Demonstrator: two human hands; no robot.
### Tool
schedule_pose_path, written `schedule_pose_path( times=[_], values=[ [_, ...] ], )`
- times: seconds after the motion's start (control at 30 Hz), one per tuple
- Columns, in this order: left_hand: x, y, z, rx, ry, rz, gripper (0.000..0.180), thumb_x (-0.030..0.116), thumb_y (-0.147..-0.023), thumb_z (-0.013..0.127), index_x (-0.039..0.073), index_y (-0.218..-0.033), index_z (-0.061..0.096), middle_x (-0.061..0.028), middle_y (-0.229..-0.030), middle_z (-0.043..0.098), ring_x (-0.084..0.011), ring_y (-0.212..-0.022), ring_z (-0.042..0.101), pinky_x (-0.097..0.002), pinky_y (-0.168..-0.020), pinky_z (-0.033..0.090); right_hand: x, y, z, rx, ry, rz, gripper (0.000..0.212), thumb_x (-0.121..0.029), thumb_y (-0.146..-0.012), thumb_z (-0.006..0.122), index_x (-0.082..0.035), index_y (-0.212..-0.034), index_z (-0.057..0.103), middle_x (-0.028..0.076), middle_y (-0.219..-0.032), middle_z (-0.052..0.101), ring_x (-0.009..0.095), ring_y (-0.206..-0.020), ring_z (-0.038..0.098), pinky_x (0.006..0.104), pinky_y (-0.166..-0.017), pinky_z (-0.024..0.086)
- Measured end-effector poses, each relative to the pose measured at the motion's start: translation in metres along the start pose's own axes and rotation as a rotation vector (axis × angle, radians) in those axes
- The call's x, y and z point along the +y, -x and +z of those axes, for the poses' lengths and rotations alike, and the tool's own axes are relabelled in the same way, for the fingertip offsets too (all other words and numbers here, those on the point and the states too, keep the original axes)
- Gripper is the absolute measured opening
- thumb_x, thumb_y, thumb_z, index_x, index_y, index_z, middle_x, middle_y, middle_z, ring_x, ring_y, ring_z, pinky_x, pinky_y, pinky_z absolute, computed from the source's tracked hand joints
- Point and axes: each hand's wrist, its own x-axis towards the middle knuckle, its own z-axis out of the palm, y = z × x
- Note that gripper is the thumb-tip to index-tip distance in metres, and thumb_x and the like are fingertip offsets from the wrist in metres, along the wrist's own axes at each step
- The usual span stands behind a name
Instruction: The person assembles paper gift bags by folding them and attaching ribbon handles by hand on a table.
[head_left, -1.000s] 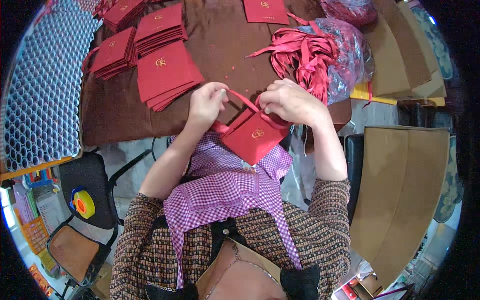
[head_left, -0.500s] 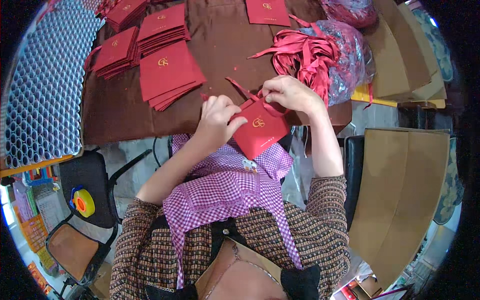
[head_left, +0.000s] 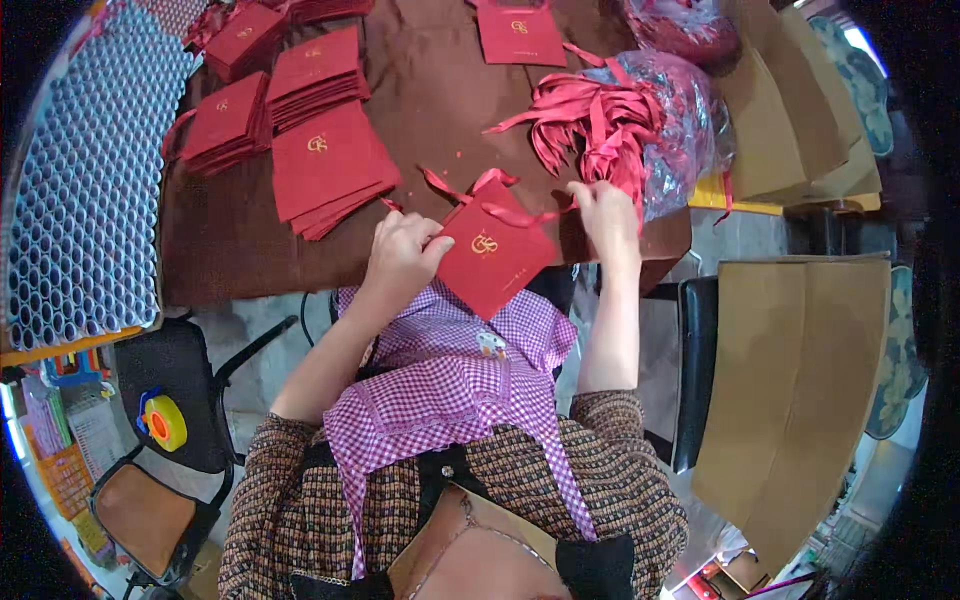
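A small red paper gift bag [head_left: 497, 255] hangs tilted, corner down, over the table's near edge, with a gold emblem on its front. My left hand [head_left: 402, 250] pinches it by its left edge. A red ribbon [head_left: 508, 213] runs through the top of the bag, with a loop and a loose end standing up behind. To the right, my right hand [head_left: 608, 220] is closed on the ribbon's other end, drawn out sideways. This hand is beside the near end of a heap of red ribbons [head_left: 605, 110], which it partly covers.
Stacks of flat red bags [head_left: 335, 165] lie at the left on the brown-covered table [head_left: 440, 90]. Another red bag [head_left: 520, 35] lies at the far side. Clear plastic packing [head_left: 690, 130] sits behind the ribbons. A honeycomb-patterned sheet [head_left: 85, 200] borders the left; cardboard boxes [head_left: 790, 390] stand right.
My right hand has moved from the bag's top edge out to the right, drawing the ribbon end with it. My left hand keeps hold of the bag. The whole view has shifted slightly.
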Motion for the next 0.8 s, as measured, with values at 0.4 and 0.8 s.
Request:
schedule_pose_path(
  times=[0.4, 0.8],
  values=[
    [-0.014, 0.0, 0.008, -0.213, 0.188, -0.357, 0.022, 0.02, -0.081, 0.066, 0.0, -0.09, 0.066, -0.014, -0.076, 0.065, -0.0215, -0.066, 0.062, -0.0338, -0.062, 0.048, -0.011, 0.01, 0.006, 0.162, -1.05, -0.072, 0.006, -0.007, -0.09, 0.054, -0.001, -0.091, 0.057, 0.003, -0.076, 0.061, 0.01, -0.068, 0.055, 0.0243, -0.063, 0.045],
    [-0.019, -0.018, 0.028, -0.28, 0.709, -0.493, 0.035, 0.003, -0.085, 0.058, -0.008, -0.118, 0.054, -0.0144, -0.105, 0.066, -0.0171, -0.095, 0.062, -0.0291, -0.084, 0.049, -0.066, 0.048, 0.007, -0.018, -0.829, -0.378, 0.011, 0.006, -0.078, 0.06, 0.0, -0.087, 0.061, 0.005, -0.086, 0.06, 0.015, -0.081, 0.059, 0.0257, -0.074, 0.046]
  ],
)
